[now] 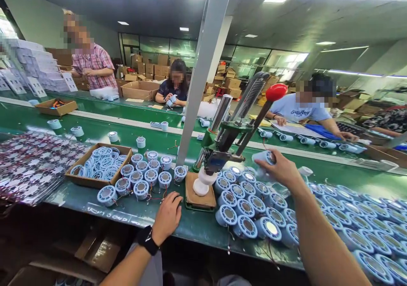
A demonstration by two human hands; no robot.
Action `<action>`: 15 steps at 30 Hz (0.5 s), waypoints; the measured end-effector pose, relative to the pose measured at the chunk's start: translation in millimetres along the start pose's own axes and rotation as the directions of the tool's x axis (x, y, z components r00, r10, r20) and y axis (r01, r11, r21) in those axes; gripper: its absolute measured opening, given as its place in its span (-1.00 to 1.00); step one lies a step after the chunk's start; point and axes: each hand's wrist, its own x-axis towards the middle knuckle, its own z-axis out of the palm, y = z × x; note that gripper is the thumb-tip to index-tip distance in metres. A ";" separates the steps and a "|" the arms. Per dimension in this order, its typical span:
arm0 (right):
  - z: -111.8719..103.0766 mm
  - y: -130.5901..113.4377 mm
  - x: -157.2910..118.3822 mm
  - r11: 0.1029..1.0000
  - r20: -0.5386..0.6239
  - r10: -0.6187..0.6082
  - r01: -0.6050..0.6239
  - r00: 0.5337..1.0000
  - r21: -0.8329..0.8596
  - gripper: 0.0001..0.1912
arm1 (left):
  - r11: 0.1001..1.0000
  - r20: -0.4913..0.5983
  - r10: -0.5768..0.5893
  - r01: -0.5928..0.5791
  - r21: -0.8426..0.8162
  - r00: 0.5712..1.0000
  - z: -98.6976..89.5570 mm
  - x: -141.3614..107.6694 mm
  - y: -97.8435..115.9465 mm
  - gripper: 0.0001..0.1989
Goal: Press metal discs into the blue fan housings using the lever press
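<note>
My right hand (280, 169) is raised over the bench and grips a light-blue round part (264, 156) just right of the green hand press (222, 144). My left hand (168, 216), with a black watch on the wrist, rests on the green bench beside the press's wooden base (200, 197), holding nothing, fingers loosely curled. A white round piece (203, 182) sits under the press head. The press lever with its red knob (276, 91) points up to the right. Several blue round parts (248, 201) lie packed below my right hand.
More blue parts (143, 173) and a cardboard box of blue rings (100, 163) lie to the left. A grey post (203, 74) rises behind the press. A green conveyor (95, 127) carries a few parts. Three people work across it. Patterned sheets (28, 167) lie far left.
</note>
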 end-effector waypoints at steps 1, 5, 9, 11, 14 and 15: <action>-8.0 -5.0 -20.7 0.998 0.024 -0.043 0.042 0.999 0.056 -0.37 | 0.999 -0.014 -0.021 0.020 -0.047 1.000 -2.2 1.5 0.6 -0.62; -16.7 -61.3 -121.0 0.928 0.208 -0.307 0.244 0.929 0.282 -0.35 | 0.961 -0.116 -0.090 0.055 -0.271 0.989 -13.1 0.6 4.8 -0.65; 25.0 -158.4 -199.3 0.872 0.391 -0.453 0.308 0.801 0.380 -0.39 | 0.895 -0.256 -0.160 0.031 -0.445 0.954 -25.9 -20.2 10.2 -0.66; 53.5 -201.9 -213.3 0.899 0.452 -0.416 0.283 0.789 0.334 -0.38 | 0.889 -0.307 -0.177 0.018 -0.457 0.935 -33.4 -34.3 10.8 -0.65; 85.6 -244.4 -207.0 0.940 0.429 -0.312 0.209 0.847 0.270 -0.39 | 0.922 -0.360 -0.167 0.016 -0.387 0.918 -45.1 -52.0 8.4 -0.64; 92.2 -252.3 -201.2 0.943 0.405 -0.287 0.183 0.868 0.276 -0.40 | 0.936 -0.370 -0.155 0.017 -0.351 0.916 -48.5 -56.2 7.3 -0.65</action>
